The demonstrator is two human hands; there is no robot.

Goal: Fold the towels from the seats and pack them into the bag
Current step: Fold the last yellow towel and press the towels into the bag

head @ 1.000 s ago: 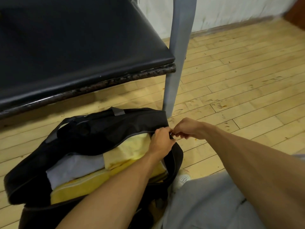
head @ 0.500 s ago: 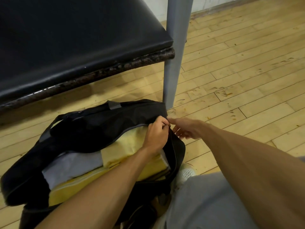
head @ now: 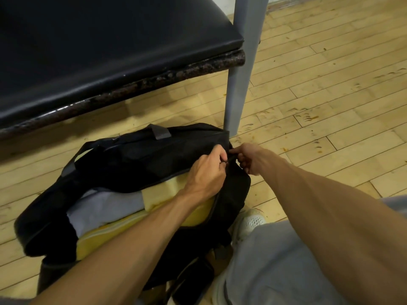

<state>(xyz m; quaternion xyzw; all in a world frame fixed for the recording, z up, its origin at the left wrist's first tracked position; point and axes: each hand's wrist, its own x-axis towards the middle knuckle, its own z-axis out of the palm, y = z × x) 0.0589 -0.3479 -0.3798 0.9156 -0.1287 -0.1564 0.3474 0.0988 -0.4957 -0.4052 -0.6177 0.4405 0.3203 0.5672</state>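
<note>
A black bag lies on the wooden floor, its top flap open along the near side. Folded towels fill it: a grey one on the left, a pale yellow one beside it and a deeper yellow one underneath. My left hand pinches the bag's zipper edge at its right end. My right hand grips the bag's right corner right next to it, fingers curled. The zipper pull itself is hidden between the two hands.
A black padded seat with a worn front edge stands just behind the bag, on a grey metal leg. My grey trouser leg and white shoe are at the bag's right.
My hands have closed in together on the bag's right corner. My right hand, which reached with looser fingers half a second ago, now grips the fabric. The view has tilted down.
</note>
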